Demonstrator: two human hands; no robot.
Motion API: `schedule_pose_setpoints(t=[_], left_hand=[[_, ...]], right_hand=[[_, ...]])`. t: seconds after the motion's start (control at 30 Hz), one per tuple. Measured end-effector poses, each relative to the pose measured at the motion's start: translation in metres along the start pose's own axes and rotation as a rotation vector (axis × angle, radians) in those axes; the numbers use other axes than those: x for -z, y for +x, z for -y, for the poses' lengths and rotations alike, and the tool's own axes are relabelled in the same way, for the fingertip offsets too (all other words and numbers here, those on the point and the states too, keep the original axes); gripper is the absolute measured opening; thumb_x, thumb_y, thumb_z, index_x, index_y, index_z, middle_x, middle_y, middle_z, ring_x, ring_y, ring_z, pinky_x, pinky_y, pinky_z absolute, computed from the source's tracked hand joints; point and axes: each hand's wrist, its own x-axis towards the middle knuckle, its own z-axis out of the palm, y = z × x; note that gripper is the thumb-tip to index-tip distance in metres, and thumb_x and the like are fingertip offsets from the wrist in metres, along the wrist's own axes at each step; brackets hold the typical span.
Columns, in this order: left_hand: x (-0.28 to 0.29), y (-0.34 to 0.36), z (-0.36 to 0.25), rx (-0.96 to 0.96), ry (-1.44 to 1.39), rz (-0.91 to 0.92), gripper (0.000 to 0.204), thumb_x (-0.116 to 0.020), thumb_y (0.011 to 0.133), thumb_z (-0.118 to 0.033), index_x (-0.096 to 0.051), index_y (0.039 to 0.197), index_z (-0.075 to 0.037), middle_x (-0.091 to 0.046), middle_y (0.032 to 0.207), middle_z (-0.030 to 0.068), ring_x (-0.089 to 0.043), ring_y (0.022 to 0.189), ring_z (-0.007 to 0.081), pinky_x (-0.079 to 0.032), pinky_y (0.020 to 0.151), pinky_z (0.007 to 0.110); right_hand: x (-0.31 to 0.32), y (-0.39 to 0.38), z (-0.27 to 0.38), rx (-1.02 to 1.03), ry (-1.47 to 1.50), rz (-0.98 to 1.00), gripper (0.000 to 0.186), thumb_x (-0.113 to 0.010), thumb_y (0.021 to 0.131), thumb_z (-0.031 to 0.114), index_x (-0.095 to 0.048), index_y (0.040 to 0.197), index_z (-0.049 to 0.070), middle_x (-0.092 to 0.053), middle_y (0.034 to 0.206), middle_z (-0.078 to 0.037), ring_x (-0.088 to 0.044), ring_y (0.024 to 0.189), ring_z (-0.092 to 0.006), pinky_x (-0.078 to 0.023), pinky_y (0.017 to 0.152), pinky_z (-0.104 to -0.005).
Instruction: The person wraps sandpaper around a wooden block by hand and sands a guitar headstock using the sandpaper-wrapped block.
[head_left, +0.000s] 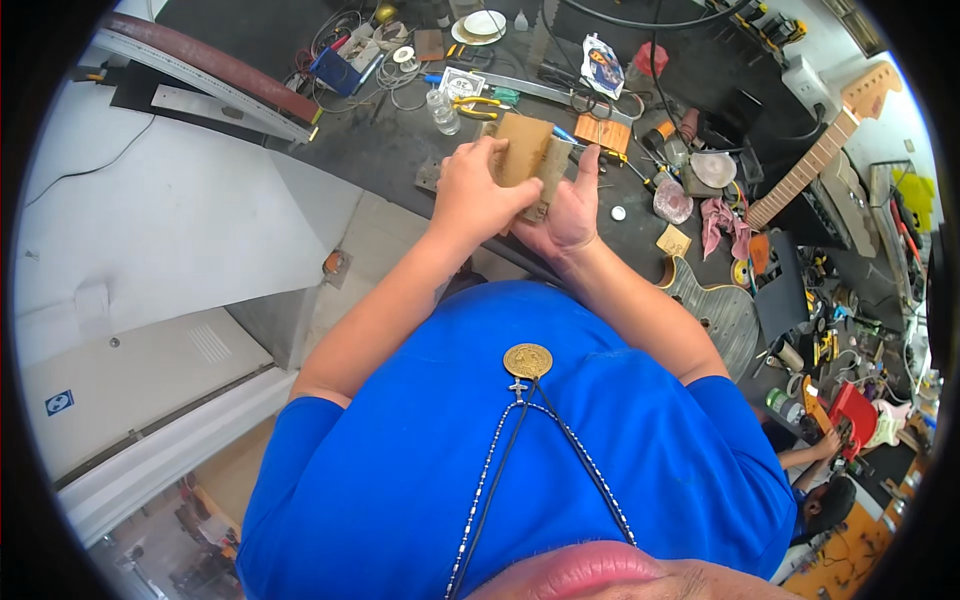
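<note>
Dark workbench (pixel 380 150) is crowded w/ tools, wires, a small clear bottle (pixel 444 110), yellow pliers (pixel 478 103); at right lie a grey guitar body (pixel 722 315) and a guitar neck (pixel 815 160). Both hands are up over the bench edge, in front of the blue shirt (pixel 520 470). Left hand (pixel 478 195) closes its fingers on the near face of a folded brown sandpaper sheet (pixel 527 150); right hand (pixel 568 210) grips the same sheet from the other side, thumb up along its edge. Sheet is in the air, not touching the bench. Step in hand, I think: folding or wrapping the sandpaper. Next move prob. needs a firm pinch on the fold and even pressure, so it doesn't spring open.
</note>
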Motion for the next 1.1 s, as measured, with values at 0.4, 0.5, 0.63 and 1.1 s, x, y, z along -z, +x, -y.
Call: schedule_pose_setpoints(t=[0.4,0.5,0.63,1.1], left_hand=[[-0.011,-0.019,-0.006,-0.33,-0.027,-0.138,0.072,-0.076,0.097,-0.038,-0.055,0.145,0.011,-0.059,0.142,0.0402,-0.06,0.132,0.0518,-0.048,0.112,0.053],[-0.007,-0.021,-0.015,-0.111,-0.387,0.029,0.071,-0.071,0.104,-0.039,-0.051,0.15,0.012,-0.05,0.153,0.0417,-0.048,0.147,0.0528,-0.043,0.119,0.048],[-0.019,-0.008,0.008,-0.225,-0.326,0.017,0.083,-0.074,0.101,-0.045,-0.046,0.154,0.012,-0.048,0.153,0.0442,-0.047,0.146,0.0521,-0.043,0.119,0.048],[0.01,-0.001,0.012,0.044,-0.798,0.099,0.072,-0.094,0.085,-0.032,-0.065,0.134,0.011,-0.075,0.124,0.0201,-0.072,0.115,0.0249,-0.056,0.099,0.037]], right_hand=[[-0.006,0.0,0.008,0.109,-0.147,-0.008,0.085,-0.029,0.109,0.074,-0.051,0.154,0.005,-0.062,0.147,-0.016,-0.062,0.134,-0.0313,-0.048,0.117,-0.0467],[-0.005,0.0,0.009,0.126,-0.151,0.028,0.084,-0.029,0.11,0.073,-0.051,0.153,0.005,-0.062,0.145,-0.015,-0.062,0.133,-0.0305,-0.048,0.116,-0.0461],[-0.009,0.002,0.009,0.095,-0.113,0.074,0.085,-0.026,0.109,0.075,-0.05,0.152,0.005,-0.063,0.141,-0.014,-0.064,0.13,-0.0299,-0.05,0.114,-0.0461],[-0.015,0.0,0.0,0.027,-0.226,0.084,0.095,-0.024,0.105,0.082,-0.034,0.163,0.007,-0.054,0.15,-0.015,-0.054,0.141,-0.0273,-0.041,0.121,-0.0459]])
